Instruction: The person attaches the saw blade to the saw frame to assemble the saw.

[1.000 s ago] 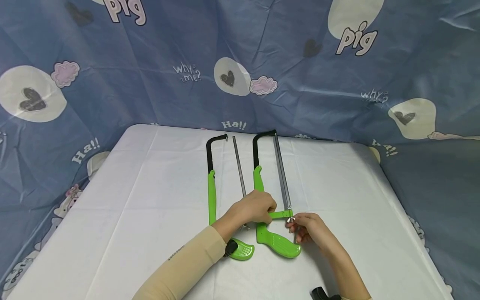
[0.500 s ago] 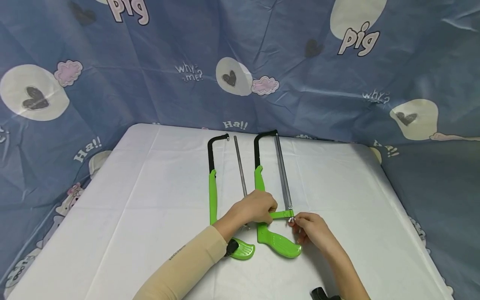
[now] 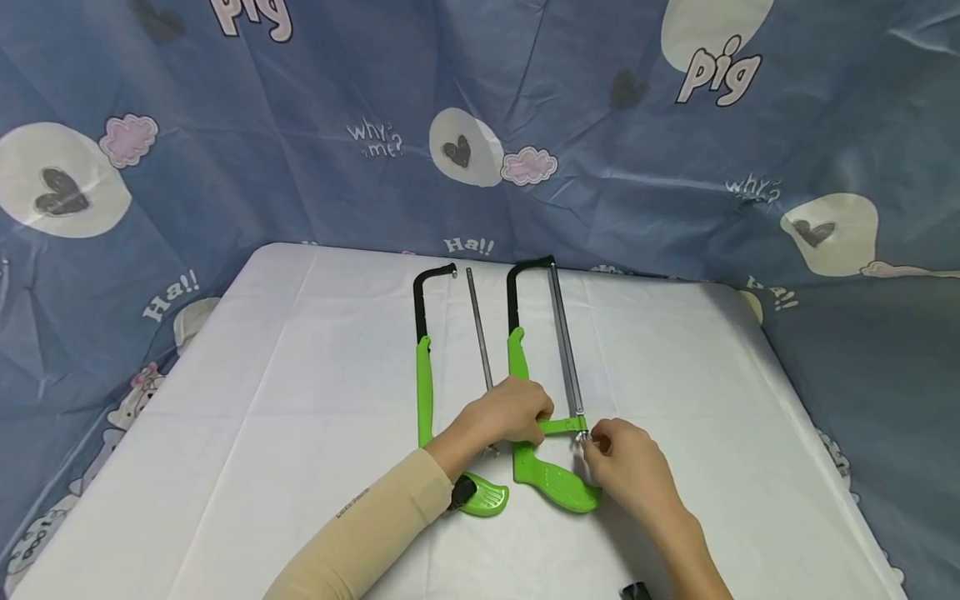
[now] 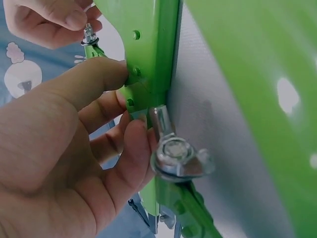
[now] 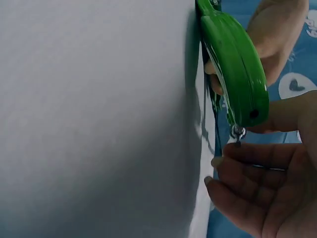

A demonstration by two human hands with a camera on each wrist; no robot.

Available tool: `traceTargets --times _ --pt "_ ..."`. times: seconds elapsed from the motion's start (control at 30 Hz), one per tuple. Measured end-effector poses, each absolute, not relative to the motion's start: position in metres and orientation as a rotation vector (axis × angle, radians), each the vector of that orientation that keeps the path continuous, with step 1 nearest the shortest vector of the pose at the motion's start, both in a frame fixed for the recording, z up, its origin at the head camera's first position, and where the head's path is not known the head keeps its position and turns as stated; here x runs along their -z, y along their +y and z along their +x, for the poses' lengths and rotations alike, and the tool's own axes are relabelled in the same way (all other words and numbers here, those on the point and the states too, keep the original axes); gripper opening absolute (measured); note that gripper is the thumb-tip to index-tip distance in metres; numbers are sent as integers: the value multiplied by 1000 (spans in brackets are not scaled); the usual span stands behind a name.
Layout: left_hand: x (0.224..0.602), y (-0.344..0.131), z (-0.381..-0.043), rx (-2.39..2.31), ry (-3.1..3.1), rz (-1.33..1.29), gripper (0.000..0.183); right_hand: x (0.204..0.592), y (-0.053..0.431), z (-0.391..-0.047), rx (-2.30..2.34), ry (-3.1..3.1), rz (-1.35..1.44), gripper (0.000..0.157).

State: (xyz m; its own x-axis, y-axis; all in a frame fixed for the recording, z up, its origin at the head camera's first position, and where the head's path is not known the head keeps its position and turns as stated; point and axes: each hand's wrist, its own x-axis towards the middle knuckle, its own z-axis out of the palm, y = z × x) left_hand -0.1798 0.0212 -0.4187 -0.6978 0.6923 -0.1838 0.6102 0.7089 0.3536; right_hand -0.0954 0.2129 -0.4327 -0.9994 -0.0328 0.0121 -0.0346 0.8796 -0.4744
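Observation:
My left hand (image 3: 510, 411) grips the green frame of the right-hand hacksaw (image 3: 557, 482), just above its handle. That saw lies on the table, with a black front bow and a grey blade (image 3: 566, 342) spanning its open side. At the blade's near end, my right hand (image 3: 633, 471) pinches a small silver wing nut (image 3: 582, 437) between thumb and fingertip. In the right wrist view the wing nut (image 5: 237, 133) shows just beyond the saw handle (image 5: 237, 64), and the other fingers are loosely bent. The left wrist view shows my left fingers (image 4: 106, 79) curled against the green frame (image 4: 148, 49).
A second green-and-black hacksaw (image 3: 425, 387) lies to the left, partly under my left forearm. Beside it is a grey bar (image 3: 479, 325), its far end apart from the bow. Another wing nut (image 4: 178, 151) sits close below my left fingers. Patterned blue cloth (image 3: 315, 167) rises behind the white table (image 3: 337, 333).
My right hand has rolled at the wing nut, its thumb and fingers now bent differently and its wrist slightly turned. My left hand and both saws have stayed in place.

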Motion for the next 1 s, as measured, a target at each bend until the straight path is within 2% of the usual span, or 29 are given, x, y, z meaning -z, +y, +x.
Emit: traceTargets --times 0.27,0.47,0.83,1.0 --pt "421 21 -182 -368 2628 1066 35 431 207 -99 -462 -2990 144 29" --pt "421 21 -183 -358 2632 1070 35 430 205 -100 -393 -3009 163 33" --pt "420 21 -181 -365 2633 1071 33 432 202 -100 -354 -3000 189 32" --pt "420 21 -180 -369 2630 1060 34 433 202 -101 -451 -3036 154 40"
